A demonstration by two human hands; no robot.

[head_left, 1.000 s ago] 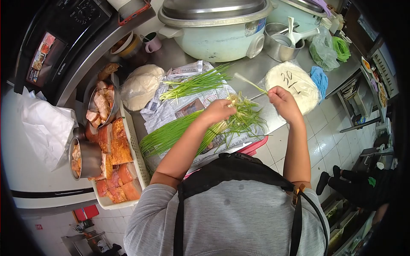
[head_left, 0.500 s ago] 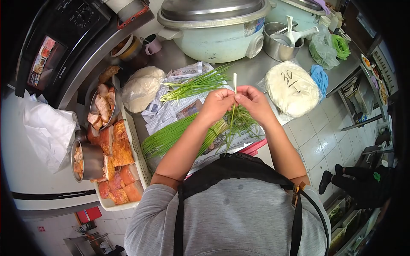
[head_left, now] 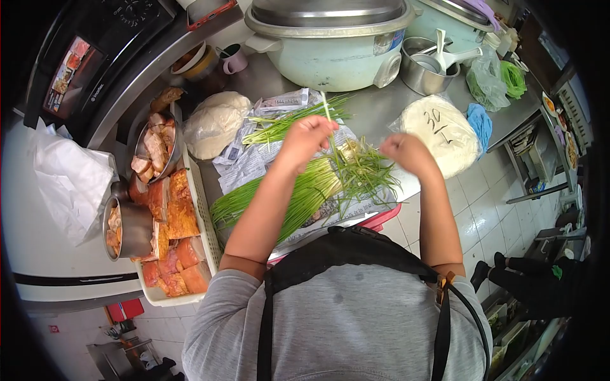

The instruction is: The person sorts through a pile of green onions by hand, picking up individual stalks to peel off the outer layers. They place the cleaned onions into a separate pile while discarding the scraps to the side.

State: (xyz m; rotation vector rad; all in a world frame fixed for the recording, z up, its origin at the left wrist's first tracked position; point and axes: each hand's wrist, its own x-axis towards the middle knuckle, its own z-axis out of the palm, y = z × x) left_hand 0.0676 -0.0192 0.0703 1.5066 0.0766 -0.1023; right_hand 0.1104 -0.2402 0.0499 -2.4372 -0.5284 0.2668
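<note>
In my left hand (head_left: 309, 141) a thin spring onion (head_left: 326, 106) is pinched, its white end pointing up and away from me. My right hand (head_left: 410, 153), fingers curled closed, hovers apart from it, between the pile of trimmings and a bagged white round marked "30" (head_left: 438, 136). Whatever the right fingers hold, if anything, is hidden. Below the hands, a large bundle of spring onions (head_left: 279, 200) lies on newspaper (head_left: 254, 159), with loose leafy trimmings (head_left: 365, 171) at its right end. A smaller bunch (head_left: 286, 126) rests farther back on the paper.
A cream basket (head_left: 215, 235) of roasted meat pieces (head_left: 181, 206) and metal pots (head_left: 135, 235) stands at left. Behind the paper are a large lidded cooker (head_left: 324, 57), a wrapped pale mass (head_left: 216, 124) and a pot with ladles (head_left: 419, 76). Another person's legs (head_left: 521, 279) show at right.
My hands, together at the spring onion before, have parted. The left moved slightly left with the stalk, now tilted; the right moved right and down, away from it.
</note>
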